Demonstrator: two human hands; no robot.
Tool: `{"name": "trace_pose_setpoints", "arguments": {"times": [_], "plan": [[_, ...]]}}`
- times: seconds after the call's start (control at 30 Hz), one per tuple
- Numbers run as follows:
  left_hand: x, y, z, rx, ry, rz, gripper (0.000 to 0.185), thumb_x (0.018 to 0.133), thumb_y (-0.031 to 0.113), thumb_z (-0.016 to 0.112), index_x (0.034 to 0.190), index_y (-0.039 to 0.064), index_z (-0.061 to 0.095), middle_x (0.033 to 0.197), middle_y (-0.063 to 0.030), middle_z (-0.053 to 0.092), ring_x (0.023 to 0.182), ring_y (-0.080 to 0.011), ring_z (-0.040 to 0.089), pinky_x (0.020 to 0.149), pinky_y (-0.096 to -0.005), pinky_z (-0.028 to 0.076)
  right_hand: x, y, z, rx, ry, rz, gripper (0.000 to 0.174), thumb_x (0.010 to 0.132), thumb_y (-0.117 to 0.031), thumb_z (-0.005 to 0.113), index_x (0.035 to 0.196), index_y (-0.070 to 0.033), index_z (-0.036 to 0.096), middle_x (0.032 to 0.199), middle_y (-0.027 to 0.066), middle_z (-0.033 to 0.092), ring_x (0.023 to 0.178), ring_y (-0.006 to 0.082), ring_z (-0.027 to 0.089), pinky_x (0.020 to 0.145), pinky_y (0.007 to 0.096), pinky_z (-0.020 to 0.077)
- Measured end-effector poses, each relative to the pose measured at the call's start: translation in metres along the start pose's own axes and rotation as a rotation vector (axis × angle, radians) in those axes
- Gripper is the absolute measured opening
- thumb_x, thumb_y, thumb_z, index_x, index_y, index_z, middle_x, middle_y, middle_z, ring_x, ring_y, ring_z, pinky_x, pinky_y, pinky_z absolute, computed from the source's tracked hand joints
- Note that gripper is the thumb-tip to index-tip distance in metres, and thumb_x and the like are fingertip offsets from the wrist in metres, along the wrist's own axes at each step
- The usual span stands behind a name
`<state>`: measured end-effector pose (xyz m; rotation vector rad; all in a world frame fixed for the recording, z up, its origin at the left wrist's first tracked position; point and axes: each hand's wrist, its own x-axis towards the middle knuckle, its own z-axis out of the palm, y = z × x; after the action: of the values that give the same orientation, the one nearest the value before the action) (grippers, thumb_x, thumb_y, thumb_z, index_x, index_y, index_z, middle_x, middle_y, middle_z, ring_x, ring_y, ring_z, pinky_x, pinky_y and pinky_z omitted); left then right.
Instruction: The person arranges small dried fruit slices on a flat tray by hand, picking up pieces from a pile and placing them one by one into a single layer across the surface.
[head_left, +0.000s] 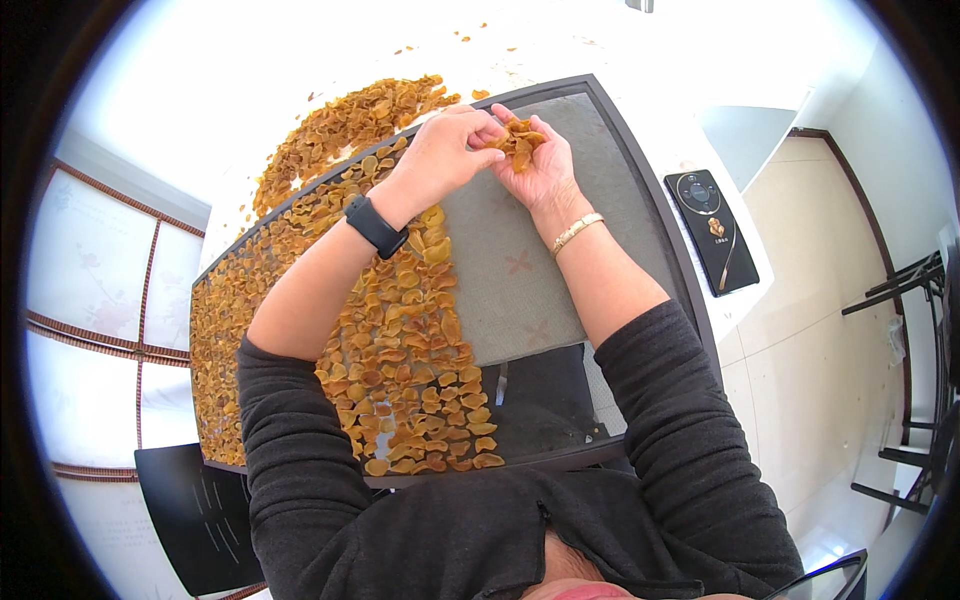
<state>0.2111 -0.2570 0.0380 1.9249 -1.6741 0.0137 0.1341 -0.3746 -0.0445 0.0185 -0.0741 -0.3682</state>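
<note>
My right hand (536, 157), with a bracelet at the wrist, is palm up and cupped around a small heap of dried amber slices (523, 146). My left hand (450, 154), wearing a black watch (376, 227), reaches over from the left. Its thumb and fingers pinch at a slice on the heap's near edge. Both hands are above a dark-framed mesh tray (517, 262). Rows of curled amber slices (405, 300) cover the tray's left and middle, partly hidden by my left arm. The exact kind of slice cannot be told.
A loose pile of slices (360, 112) lies on the white table beyond the tray's far left edge, with stray pieces (480, 94) nearby. A black phone (712, 232) rests right of the tray. Folding metal legs (911, 450) stand at the far right, a black panel (196, 517) at lower left.
</note>
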Motion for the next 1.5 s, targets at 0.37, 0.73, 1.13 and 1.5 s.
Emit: {"name": "trace_pose_setpoints", "arguments": {"times": [0.37, 0.73, 1.13, 1.5], "plan": [[-0.001, -0.003, -0.004, 0.0, -0.021, -0.05, 0.016, 0.084, 0.007, 0.071, 0.098, -0.002, 0.07, 0.093, -0.0112, 0.071, 0.08, -0.017, 0.066, 0.074, -0.0294, 0.054, 0.001, 0.0, 0.0, -0.041, 0.023, -0.004, 0.056, 0.109, -0.036, 0.018, 0.124, 0.008, 0.049, 0.116, 0.025, 0.057, 0.109, 0.0331, 0.059, 0.098, 0.0456, 0.0526], [0.004, -0.017, -0.014, -0.132, 0.139, -0.195, 0.014, 0.089, 0.006, 0.068, 0.099, -0.003, 0.072, 0.09, -0.0049, 0.072, 0.081, -0.0103, 0.067, 0.074, -0.0237, 0.053, 0.0, 0.003, 0.003, 0.015, 0.05, -0.011, 0.056, 0.109, -0.038, 0.02, 0.125, 0.009, 0.046, 0.127, 0.0282, 0.05, 0.121, 0.04, 0.053, 0.104, 0.0538, 0.0481], [-0.031, -0.096, -0.043, 0.258, 0.16, -0.261, 0.009, 0.081, 0.007, 0.074, 0.087, 0.001, 0.073, 0.085, -0.0095, 0.069, 0.077, -0.0214, 0.066, 0.072, -0.0328, 0.052, -0.002, 0.007, 0.009, -0.006, 0.073, -0.018, 0.057, 0.109, -0.038, 0.021, 0.128, 0.011, 0.042, 0.134, 0.0331, 0.043, 0.13, 0.0471, 0.045, 0.109, 0.058, 0.0439], [-0.028, -0.104, -0.031, 0.452, 0.091, -0.061, 0.004, 0.081, 0.004, 0.07, 0.083, 0.003, 0.073, 0.085, -0.0107, 0.068, 0.089, -0.0297, 0.065, 0.083, -0.0402, 0.052, -0.003, 0.006, 0.011, -0.048, 0.071, -0.029, 0.056, 0.109, -0.037, 0.02, 0.128, 0.011, 0.042, 0.137, 0.034, 0.041, 0.133, 0.0472, 0.042, 0.112, 0.06, 0.04]]}}
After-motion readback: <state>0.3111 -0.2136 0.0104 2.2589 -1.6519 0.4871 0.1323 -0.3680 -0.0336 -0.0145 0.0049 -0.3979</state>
